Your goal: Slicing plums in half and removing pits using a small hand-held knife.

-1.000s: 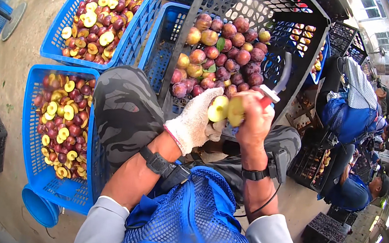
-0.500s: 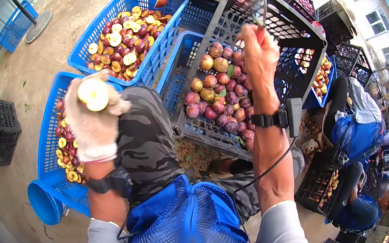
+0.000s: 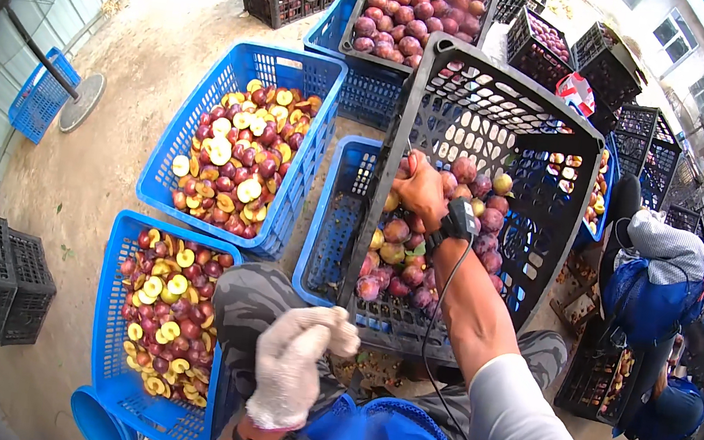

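My right hand (image 3: 421, 196) is bare and reaches down into the tilted black crate (image 3: 442, 345), over its whole plums (image 3: 404, 268). Its fingers are closed round a small knife (image 3: 414, 162) with a red handle; the thin blade points up and is hard to make out. My left hand (image 3: 292, 360), in a pale knitted glove, hovers above my lap. Its fingers are curled together, and nothing shows in them. Left of my knee, a blue basket (image 3: 109, 348) holds halved plums (image 3: 167, 320) with yellow flesh. Beyond it, another blue basket (image 3: 280, 219) holds more cut plums (image 3: 240, 150).
Under the black crate sits a blue basket (image 3: 308, 259). A crate of whole plums (image 3: 417, 13) stands at the back. Stacked black crates (image 3: 2, 274) and a blue bucket (image 3: 98, 423) are at the left. At the right, other people work near a black crate (image 3: 589, 393).
My left hand has left the near blue basket, moving right to my lap; the cut plum on it is gone. My right hand has dropped into the crate. The airborne plum piece no longer shows.
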{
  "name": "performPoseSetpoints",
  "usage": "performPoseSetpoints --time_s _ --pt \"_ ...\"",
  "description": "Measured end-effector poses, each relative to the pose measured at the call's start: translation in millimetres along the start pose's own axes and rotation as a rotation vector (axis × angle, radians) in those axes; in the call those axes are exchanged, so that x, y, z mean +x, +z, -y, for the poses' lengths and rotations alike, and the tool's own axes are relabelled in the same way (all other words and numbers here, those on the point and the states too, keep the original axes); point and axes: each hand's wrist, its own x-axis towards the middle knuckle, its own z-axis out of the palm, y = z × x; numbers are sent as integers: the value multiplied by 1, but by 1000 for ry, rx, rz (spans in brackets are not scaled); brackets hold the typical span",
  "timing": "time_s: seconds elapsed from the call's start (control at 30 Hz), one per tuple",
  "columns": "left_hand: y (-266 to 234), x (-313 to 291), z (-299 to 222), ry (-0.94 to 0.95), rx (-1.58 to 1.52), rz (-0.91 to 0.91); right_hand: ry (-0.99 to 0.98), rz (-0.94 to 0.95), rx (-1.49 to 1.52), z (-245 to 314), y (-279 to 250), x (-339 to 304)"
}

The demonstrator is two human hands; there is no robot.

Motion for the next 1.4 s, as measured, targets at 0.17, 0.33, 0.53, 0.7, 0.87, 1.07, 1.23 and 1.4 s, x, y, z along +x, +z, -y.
performPoseSetpoints --time_s 0.17,0.33,0.53,0.7,0.87,1.07,1.23,1.4 --pt "28 22 27 -329 -51 147 99 -28 52 19 -14 -27" --pt "28 68 86 -465 -450 98 353 211 1113 71 -79 -148" --pt "44 78 99 -462 -674 181 -279 -136 144 88 -109 -227" --pt "42 66 105 -663 -515 111 210 -32 310 81 -137 -263" --pt "46 55 111 -604 -537 174 -175 85 228 90 -138 -270" --pt "36 52 105 -640 -496 342 -164 124 180 88 -136 -274" --pt "40 51 108 -606 -355 96 -238 160 114 89 -123 -279" --pt "41 56 122 -538 -391 22 -220 26 55 79 -97 -283"
